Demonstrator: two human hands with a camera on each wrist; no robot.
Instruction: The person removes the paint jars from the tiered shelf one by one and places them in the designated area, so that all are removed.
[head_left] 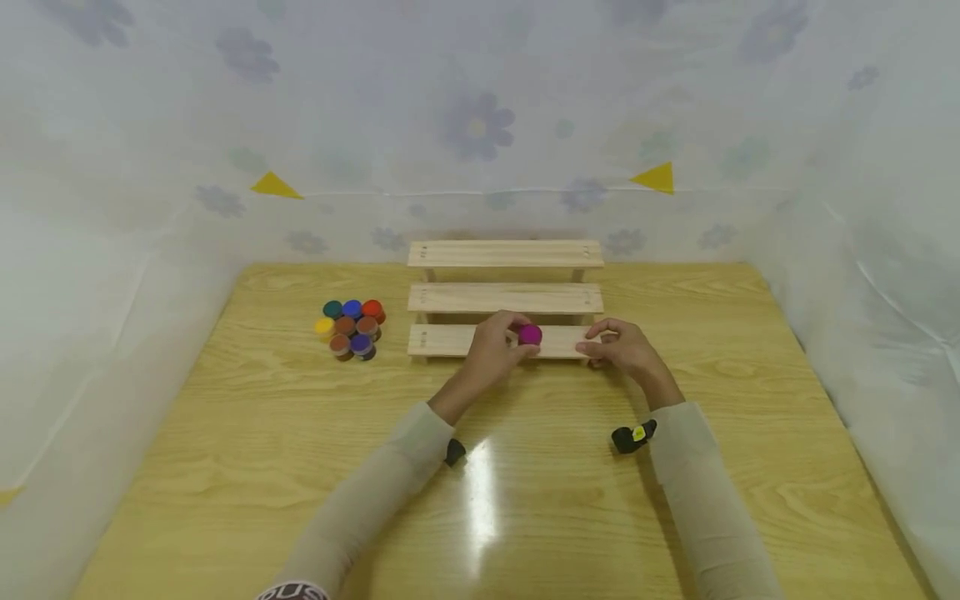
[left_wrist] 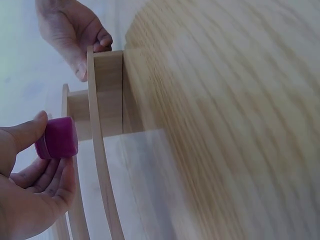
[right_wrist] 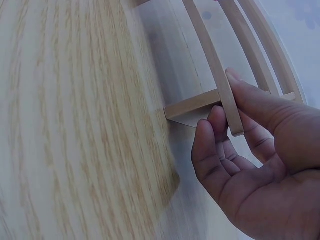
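My left hand (head_left: 491, 348) pinches a small magenta paint pot (head_left: 530, 335) between thumb and fingers, over the lowest board of a three-step wooden rack (head_left: 442, 340). In the left wrist view the pot (left_wrist: 59, 139) is tilted, its round side toward the fingertips, and it looks apart from the boards. My right hand (head_left: 628, 350) grips the right end of that lowest board. The right wrist view shows the thumb of this hand (right_wrist: 280, 170) on one face of the board (right_wrist: 220, 75) and curled fingers on the other side.
Left of the rack, several small paint pots (head_left: 345, 327) with coloured lids stand close together on the wood-grain table (head_left: 540, 500). Pale flowered sheeting (head_left: 480, 75) hangs behind the table and along both sides. Two yellow triangles (head_left: 654, 178) mark the back sheet.
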